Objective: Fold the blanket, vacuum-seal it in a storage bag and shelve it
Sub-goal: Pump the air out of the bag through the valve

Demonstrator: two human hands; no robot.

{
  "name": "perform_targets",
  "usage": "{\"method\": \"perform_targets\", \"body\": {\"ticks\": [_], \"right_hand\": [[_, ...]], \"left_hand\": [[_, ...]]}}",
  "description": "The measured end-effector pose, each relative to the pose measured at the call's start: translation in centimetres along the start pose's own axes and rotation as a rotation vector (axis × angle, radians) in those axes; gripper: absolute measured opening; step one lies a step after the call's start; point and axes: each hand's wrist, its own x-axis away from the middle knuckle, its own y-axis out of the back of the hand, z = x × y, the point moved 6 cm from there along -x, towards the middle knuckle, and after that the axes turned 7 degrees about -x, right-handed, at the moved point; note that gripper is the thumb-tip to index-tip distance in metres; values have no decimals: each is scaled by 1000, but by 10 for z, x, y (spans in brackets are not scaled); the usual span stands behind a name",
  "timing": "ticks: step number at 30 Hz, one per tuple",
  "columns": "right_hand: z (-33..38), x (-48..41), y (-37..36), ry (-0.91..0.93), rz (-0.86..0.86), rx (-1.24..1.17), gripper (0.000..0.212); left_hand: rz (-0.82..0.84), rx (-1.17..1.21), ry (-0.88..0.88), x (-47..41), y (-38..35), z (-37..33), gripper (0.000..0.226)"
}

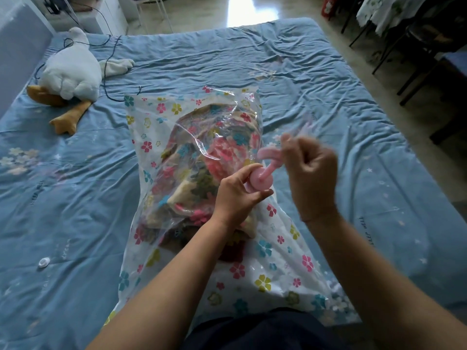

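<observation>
Blanket lies folded inside storage bag on bed. Left hand grips pink pump against bag. Right hand, blurred, curls around pump handle.

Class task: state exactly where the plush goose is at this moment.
In the head view, the plush goose lies on the blue sheet at the far left, beyond and left of the storage bag, beside a black cable.
</observation>
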Motion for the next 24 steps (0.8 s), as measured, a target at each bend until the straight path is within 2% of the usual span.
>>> {"method": "perform_targets", "body": {"ticks": [2,4,6,8,10,12,16,18,21,24], "right_hand": [[-42,16,-8,-189,118,169,79],[-57,22,-8,-268,132,191,73],[-30,14,-2,-181,65,94,68],[21,2,2,-26,-2,-79,72],[51,-8,3,68,-7,-243,65],[40,-5,-1,76,-4,-163,62],[-46,18,-10,-181,112,178,69],[-53,18,-8,-220,117,217,69],[3,0,-4,-36,53,30,73],[48,-14,4,147,-29,-137,65]], "left_hand": [[14,2,-24,3,-2,-3,54],[11,18,-22,7,-2,-3,52],[4,26,-11,8,-1,-1,52],[-11,4,-2,6,1,-1,56],[-15,-8,4,4,3,-2,58],[-13,-2,11,3,3,-2,58],[15,24,4,8,-3,1,52],[9,33,2,9,-2,1,52],[-7,21,-4,1,2,2,55],[-19,0,6,-3,3,5,58]]}}
